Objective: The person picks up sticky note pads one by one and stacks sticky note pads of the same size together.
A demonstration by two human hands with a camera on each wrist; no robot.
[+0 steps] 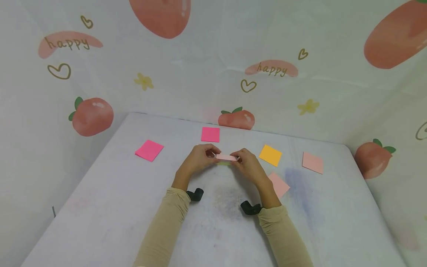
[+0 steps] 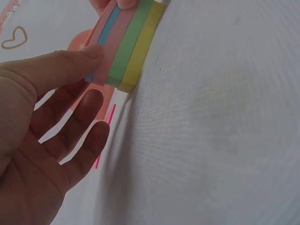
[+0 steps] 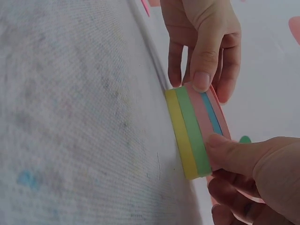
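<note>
A stack of sticky notes [image 1: 227,157] is held between both hands near the middle of the table. Its edge bands run yellow, green, pink, blue and pink in the left wrist view, where the stack [image 2: 127,49] has its yellow layer at the table. My left hand [image 1: 199,157] pinches one end with its thumb in front; the lower fingers of the left hand [image 2: 51,122] spread below the thumb. At the other end my right hand [image 1: 248,165] pinches the stack [image 3: 190,133], its thumb across the pink and blue bands.
Two bright pink sticky notes [image 1: 210,134] [image 1: 149,150] lie at the back and left. An orange note [image 1: 271,155] and two pale pink notes [image 1: 312,162] [image 1: 279,185] lie to the right. A printed cloth [image 1: 186,74] hangs behind the table [image 1: 116,204].
</note>
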